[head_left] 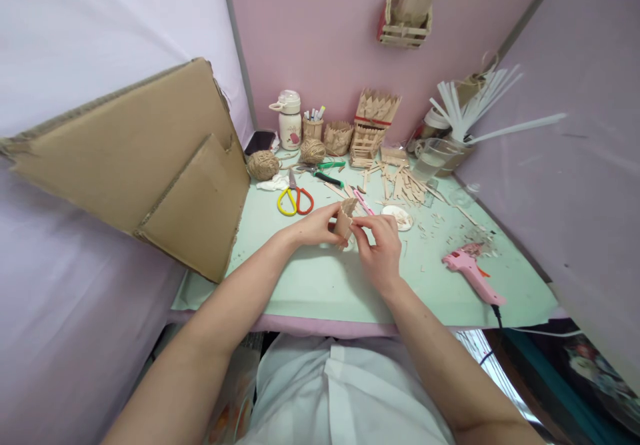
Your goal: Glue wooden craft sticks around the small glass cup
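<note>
Gripping a small tan piece with a jagged top edge [343,223], the left hand [316,225] wraps its fingers behind it and its thumb along the near side, above the tabletop [310,291]. The right hand [379,248] brings thumb and fingertips to the piece's right edge; whether they pinch it or only touch it, I cannot tell. The fingers cover part of both its sides.

Just beyond the right hand lie a pink cutter [363,201] and a white dish [404,221], both close to its knuckles. Scissors [293,185] with yellow and red handles lie past the left wrist, green-handled pliers [329,179] farther back. Loose wooden sticks [407,185] spread behind the dish. A pink glue gun [473,275] lies well to the right; a large cardboard panel [135,138] stands on the left, apart from the left forearm.
</note>
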A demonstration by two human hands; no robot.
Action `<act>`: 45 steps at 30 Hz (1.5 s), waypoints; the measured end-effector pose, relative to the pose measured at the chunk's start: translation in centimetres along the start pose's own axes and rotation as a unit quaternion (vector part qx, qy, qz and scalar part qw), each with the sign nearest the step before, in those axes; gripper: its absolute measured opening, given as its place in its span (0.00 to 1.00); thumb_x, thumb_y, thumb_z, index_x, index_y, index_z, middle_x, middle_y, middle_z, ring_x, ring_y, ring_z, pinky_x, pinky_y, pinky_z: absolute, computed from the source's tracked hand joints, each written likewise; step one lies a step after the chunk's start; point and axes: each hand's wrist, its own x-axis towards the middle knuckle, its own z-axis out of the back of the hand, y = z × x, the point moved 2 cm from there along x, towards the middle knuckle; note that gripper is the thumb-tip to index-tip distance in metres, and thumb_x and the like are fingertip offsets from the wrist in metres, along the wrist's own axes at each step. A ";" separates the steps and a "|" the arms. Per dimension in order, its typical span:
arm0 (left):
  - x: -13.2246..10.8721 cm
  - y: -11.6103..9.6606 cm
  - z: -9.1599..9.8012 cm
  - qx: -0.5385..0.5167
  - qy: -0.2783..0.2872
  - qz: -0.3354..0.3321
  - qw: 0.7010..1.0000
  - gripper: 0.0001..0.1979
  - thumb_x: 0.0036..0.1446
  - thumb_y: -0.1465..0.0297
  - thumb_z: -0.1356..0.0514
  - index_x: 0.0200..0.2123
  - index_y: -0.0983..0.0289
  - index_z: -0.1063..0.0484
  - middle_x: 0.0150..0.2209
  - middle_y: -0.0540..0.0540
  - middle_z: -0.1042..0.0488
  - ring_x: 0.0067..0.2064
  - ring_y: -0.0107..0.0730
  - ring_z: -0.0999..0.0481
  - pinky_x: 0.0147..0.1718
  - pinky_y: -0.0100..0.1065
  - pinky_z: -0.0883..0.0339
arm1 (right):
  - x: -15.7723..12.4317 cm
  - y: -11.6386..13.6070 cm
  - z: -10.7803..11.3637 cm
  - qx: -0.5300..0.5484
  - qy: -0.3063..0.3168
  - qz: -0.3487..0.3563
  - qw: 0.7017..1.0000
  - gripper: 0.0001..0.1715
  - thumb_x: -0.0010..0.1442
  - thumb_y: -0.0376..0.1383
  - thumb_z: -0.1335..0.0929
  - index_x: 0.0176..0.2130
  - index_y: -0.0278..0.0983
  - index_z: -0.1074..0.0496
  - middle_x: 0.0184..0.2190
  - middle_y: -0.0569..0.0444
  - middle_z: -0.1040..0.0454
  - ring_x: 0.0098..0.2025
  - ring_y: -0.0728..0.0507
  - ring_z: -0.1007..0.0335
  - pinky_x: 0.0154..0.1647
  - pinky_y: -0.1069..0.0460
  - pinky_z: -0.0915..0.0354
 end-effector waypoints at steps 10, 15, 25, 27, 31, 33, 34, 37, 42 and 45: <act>-0.1 -0.1 0.0 0.010 -0.001 -0.004 1.000 0.28 0.39 0.74 0.30 0.46 0.66 0.34 0.43 0.55 0.29 0.45 0.38 0.27 0.43 0.40 0.28 | -0.1 -0.3 -0.2 0.010 -0.003 -0.004 1.000 0.03 0.63 0.33 0.33 0.37 0.41 0.28 0.31 0.54 0.24 0.37 0.42 0.32 0.41 0.45 0.36; -0.1 -0.1 0.0 0.016 -0.003 0.001 1.000 0.28 0.39 0.75 0.30 0.46 0.65 0.33 0.43 0.55 0.28 0.46 0.38 0.27 0.43 0.39 0.28 | -0.1 -0.3 -0.2 0.008 0.000 -0.012 1.000 0.04 0.64 0.34 0.33 0.38 0.41 0.27 0.31 0.53 0.24 0.37 0.42 0.32 0.41 0.44 0.36; 0.0 0.2 0.0 0.018 0.001 -0.005 1.000 0.28 0.39 0.74 0.31 0.47 0.65 0.34 0.44 0.56 0.28 0.47 0.39 0.27 0.42 0.37 0.29 | 0.0 -0.1 -0.2 0.012 0.000 0.006 1.000 0.05 0.63 0.31 0.33 0.37 0.41 0.28 0.31 0.55 0.24 0.36 0.43 0.33 0.40 0.46 0.37; 0.0 0.2 0.0 0.020 0.002 -0.006 1.000 0.29 0.39 0.75 0.30 0.47 0.66 0.34 0.43 0.56 0.29 0.46 0.38 0.27 0.42 0.37 0.28 | 0.0 -0.1 -0.2 0.010 0.001 0.007 1.000 0.05 0.63 0.31 0.33 0.37 0.41 0.28 0.31 0.54 0.24 0.36 0.43 0.32 0.40 0.46 0.37; 0.0 0.1 0.0 0.018 0.006 -0.008 1.000 0.29 0.39 0.74 0.31 0.47 0.65 0.34 0.43 0.56 0.29 0.46 0.38 0.27 0.42 0.37 0.28 | -0.1 -0.2 -0.2 0.010 0.002 -0.003 1.000 0.05 0.64 0.32 0.34 0.38 0.41 0.27 0.31 0.54 0.24 0.37 0.42 0.33 0.40 0.45 0.37; 0.0 0.1 0.0 0.017 0.007 -0.009 1.000 0.28 0.39 0.74 0.31 0.46 0.65 0.34 0.43 0.55 0.29 0.46 0.38 0.27 0.42 0.37 0.28 | -0.1 -0.2 -0.2 0.013 -0.001 -0.003 1.000 0.05 0.63 0.32 0.33 0.38 0.41 0.27 0.31 0.54 0.24 0.37 0.42 0.33 0.40 0.45 0.37; 0.0 0.1 0.0 0.018 0.005 -0.009 1.000 0.28 0.39 0.74 0.31 0.46 0.65 0.34 0.43 0.55 0.29 0.46 0.38 0.27 0.42 0.37 0.28 | -0.1 -0.2 -0.2 0.013 -0.003 -0.002 1.000 0.05 0.63 0.32 0.33 0.38 0.41 0.27 0.31 0.54 0.23 0.37 0.42 0.33 0.40 0.45 0.37; 0.0 0.2 0.0 0.022 0.001 -0.006 1.000 0.28 0.39 0.73 0.30 0.46 0.65 0.33 0.42 0.55 0.29 0.45 0.38 0.27 0.41 0.38 0.28 | -0.2 -0.2 -0.2 0.012 -0.003 -0.004 1.000 0.05 0.64 0.33 0.34 0.38 0.41 0.27 0.31 0.54 0.23 0.37 0.42 0.32 0.41 0.45 0.37; 0.0 0.4 0.1 0.028 -0.001 0.004 1.000 0.31 0.37 0.73 0.30 0.48 0.64 0.33 0.42 0.54 0.28 0.44 0.37 0.27 0.41 0.38 0.28 | -0.3 -0.4 -0.2 0.013 0.001 -0.007 1.000 0.05 0.64 0.33 0.34 0.40 0.41 0.27 0.33 0.53 0.23 0.38 0.42 0.31 0.42 0.45 0.37; 0.0 0.5 0.1 0.057 -0.001 0.022 0.998 0.30 0.35 0.73 0.29 0.45 0.66 0.32 0.40 0.54 0.27 0.42 0.38 0.26 0.41 0.39 0.29 | -0.3 -0.4 -0.1 0.015 -0.002 0.000 1.000 0.06 0.64 0.32 0.33 0.41 0.41 0.28 0.33 0.54 0.23 0.38 0.43 0.31 0.42 0.46 0.37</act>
